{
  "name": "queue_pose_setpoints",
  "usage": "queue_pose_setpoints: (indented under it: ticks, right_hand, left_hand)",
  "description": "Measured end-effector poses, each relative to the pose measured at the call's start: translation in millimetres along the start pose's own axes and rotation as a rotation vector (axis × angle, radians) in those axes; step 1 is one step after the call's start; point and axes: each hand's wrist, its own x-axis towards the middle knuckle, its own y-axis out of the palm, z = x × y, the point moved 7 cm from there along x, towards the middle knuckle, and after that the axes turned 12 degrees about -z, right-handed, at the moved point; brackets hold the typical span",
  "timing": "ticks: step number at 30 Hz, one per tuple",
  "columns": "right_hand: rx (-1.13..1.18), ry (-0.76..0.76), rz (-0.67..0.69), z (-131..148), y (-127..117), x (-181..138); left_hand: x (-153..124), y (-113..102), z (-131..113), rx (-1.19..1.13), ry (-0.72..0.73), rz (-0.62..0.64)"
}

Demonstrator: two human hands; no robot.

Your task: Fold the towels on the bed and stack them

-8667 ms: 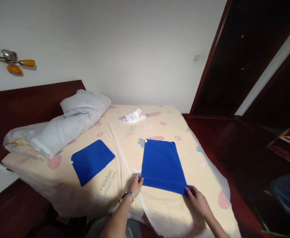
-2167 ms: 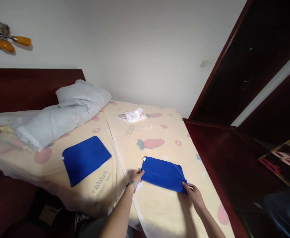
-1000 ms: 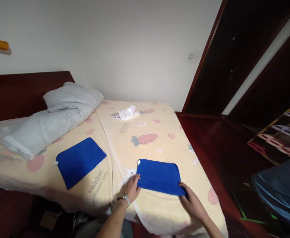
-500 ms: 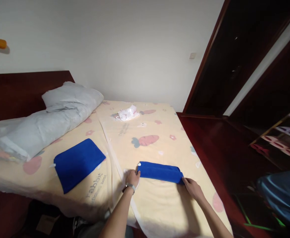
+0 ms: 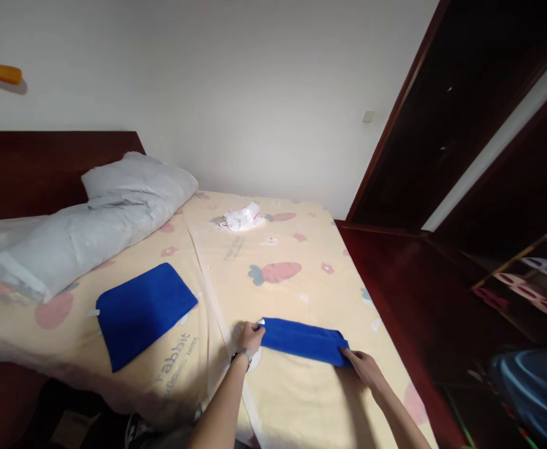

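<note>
A blue cloth [image 5: 304,341], folded into a long narrow strip, lies across the bed in front of me. My left hand [image 5: 251,338], with a watch on the wrist, pinches its left end beside a small white tag. At the other end, the thumb and fingers of my right hand [image 5: 363,366] grip the lower right corner. To the left, a second blue cloth [image 5: 146,313] is spread in a flat rectangle, with a white tag at its left edge; neither hand touches it.
The bed [image 5: 320,280] wears a yellow sheet printed with carrots. A crumpled white plastic bag [image 5: 242,217] sits toward the wall, and a grey quilt [image 5: 90,231] is heaped at the left. A slipper rack [image 5: 530,290] stands at the right near a dark door [image 5: 423,125].
Both hands stay on the ends of the folded cloth. The cloth and hands appear slightly lower in view, and the whole view has shifted a little.
</note>
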Motion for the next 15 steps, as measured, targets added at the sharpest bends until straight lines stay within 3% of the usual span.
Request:
queue_pose_setpoints:
  ticks: [4,6,8,11,15]
  right_hand:
    - [-0.113,0.000,-0.059,-11,-5,-23]
    - [-0.185,-0.137,-0.180,-5,-13,-36]
    - [-0.215,-0.367,-0.252,9,-17,-51]
    - [-0.220,-0.669,-0.157,25,-8,-68]
    - [-0.194,-0.699,-0.061,22,3,-66]
  left_hand:
    - [-16,-17,-2,0.209,0.113,-0.030]
    - [-27,-26,-11,0.300,0.252,-0.067]
    - [-39,-31,-24,0.324,0.455,-0.086]
    - [-56,-25,-36,0.324,0.738,0.060]
    - [-50,-19,-25,0.390,0.771,0.204]
